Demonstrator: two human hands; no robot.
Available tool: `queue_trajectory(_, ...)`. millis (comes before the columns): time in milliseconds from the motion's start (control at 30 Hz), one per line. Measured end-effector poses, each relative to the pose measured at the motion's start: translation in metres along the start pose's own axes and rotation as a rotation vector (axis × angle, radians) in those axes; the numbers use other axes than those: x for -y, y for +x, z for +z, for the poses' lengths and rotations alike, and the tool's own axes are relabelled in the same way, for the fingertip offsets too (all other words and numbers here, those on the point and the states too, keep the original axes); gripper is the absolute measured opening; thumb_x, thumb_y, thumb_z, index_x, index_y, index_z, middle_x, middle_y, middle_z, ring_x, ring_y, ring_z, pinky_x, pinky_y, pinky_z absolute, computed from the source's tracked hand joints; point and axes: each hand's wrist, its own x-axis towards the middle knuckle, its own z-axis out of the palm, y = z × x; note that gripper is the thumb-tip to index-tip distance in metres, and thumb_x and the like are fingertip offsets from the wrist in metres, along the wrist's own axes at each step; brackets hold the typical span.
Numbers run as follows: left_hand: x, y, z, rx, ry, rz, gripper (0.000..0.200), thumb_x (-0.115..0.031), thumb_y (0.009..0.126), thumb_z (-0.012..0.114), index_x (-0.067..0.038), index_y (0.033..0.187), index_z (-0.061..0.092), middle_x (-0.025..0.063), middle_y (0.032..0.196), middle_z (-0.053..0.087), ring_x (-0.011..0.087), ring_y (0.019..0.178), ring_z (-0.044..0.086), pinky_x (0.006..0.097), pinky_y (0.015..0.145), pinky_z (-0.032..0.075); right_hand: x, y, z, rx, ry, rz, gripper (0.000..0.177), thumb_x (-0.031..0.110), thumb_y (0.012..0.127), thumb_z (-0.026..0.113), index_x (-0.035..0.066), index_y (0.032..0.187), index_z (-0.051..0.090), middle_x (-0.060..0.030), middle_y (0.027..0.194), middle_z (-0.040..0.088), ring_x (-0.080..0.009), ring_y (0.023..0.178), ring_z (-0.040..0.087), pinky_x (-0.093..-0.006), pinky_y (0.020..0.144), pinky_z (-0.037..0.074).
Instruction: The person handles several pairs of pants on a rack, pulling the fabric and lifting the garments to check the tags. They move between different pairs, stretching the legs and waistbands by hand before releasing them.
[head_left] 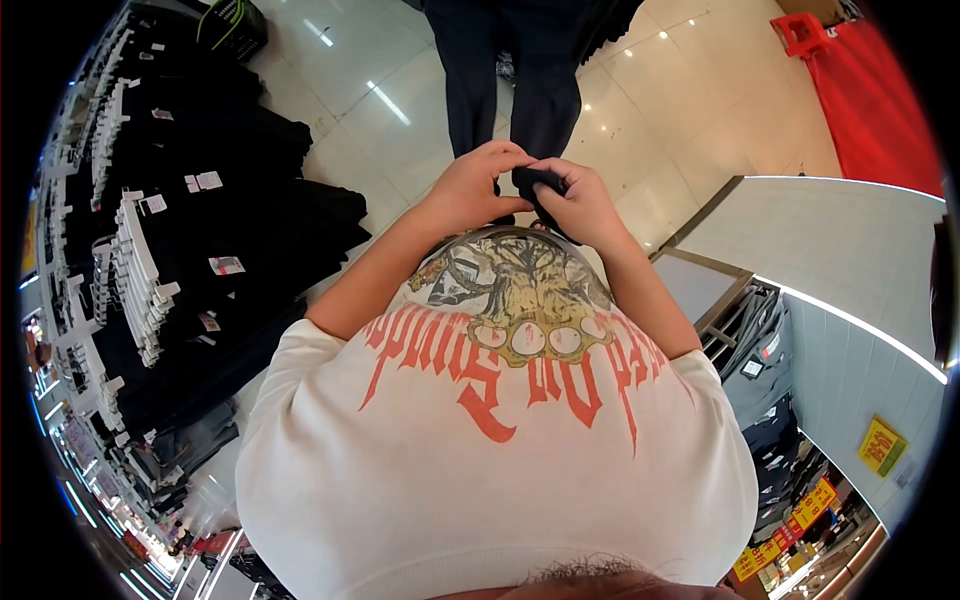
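Observation:
Just beyond my shirt front, my right hand (578, 205) is closed on a bunched piece of black cloth (528, 180), the thumb pressed over it. My left hand (470, 190) curls around the cloth's other side, index finger above and thumb below, fingertips meeting it near the right hand. What kind of garment the cloth belongs to I cannot tell. Behind both hands, a pair of dark trousers (545, 95) hangs upright, legs downward, their lower ends overlapped by my fingers. My white printed T-shirt (480, 480) fills the lower middle.
To the left, racks hold rows of black trousers (240, 220) on white hangers (140, 270) with tags. A dark basket (232, 28) stands at the upper left. On the right are a white partition (830, 230), folded jeans (755, 330), a red cloth (870, 100) and a red stool (800, 35).

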Motion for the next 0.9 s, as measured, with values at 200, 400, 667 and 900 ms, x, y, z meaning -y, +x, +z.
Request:
queue_trajectory(200,0.018,-0.008,-0.007,0.142,-0.027,-0.192,0.026,-0.01,0.077,0.084,0.001,0.095,0.07,0.0063,0.092,0.067,0.0131,0.08,0.064,0.0276,0.065,0.049,-0.011,-0.002,0.002,0.073,0.089,-0.059,0.013,0.008,0.094,0.07,-0.002,0.102,0.068,0.0024,0.085,0.067,-0.0022,0.071,0.054,-0.0214,0.061,0.045)
queue_trajectory(400,0.014,-0.019,-0.014,0.054,-0.12,-0.223,0.033,-0.018,0.076,0.087,-0.001,0.099,0.071,0.0036,0.097,0.068,0.0123,0.082,0.061,0.0257,0.068,0.046,-0.013,-0.012,0.014,-0.012,-0.286,-0.146,0.012,0.01,0.091,0.073,0.001,0.097,0.069,-0.0044,0.072,0.065,-0.0091,0.061,0.054,-0.0257,0.058,0.044)
queue_trajectory(667,0.005,-0.021,-0.014,-0.054,-0.066,-0.265,0.025,-0.022,0.083,0.082,-0.007,0.103,0.077,0.0009,0.097,0.066,0.009,0.08,0.055,0.0237,0.068,0.044,-0.015,0.0,0.012,-0.137,-0.673,-0.554,0.014,0.011,0.082,0.075,0.005,0.093,0.071,-0.0118,0.083,0.068,-0.0329,0.075,0.065,-0.04,0.064,0.051)
queue_trajectory(900,0.0,-0.018,-0.012,0.018,-0.233,-0.485,0.023,-0.019,0.088,0.076,-0.003,0.104,0.076,-0.0008,0.081,0.07,0.0054,0.066,0.056,0.0234,0.06,0.045,-0.013,0.001,0.012,-0.15,-0.772,-0.59,0.014,0.012,0.078,0.075,0.007,0.091,0.07,-0.0089,0.083,0.067,-0.0308,0.078,0.066,-0.0403,0.067,0.053)
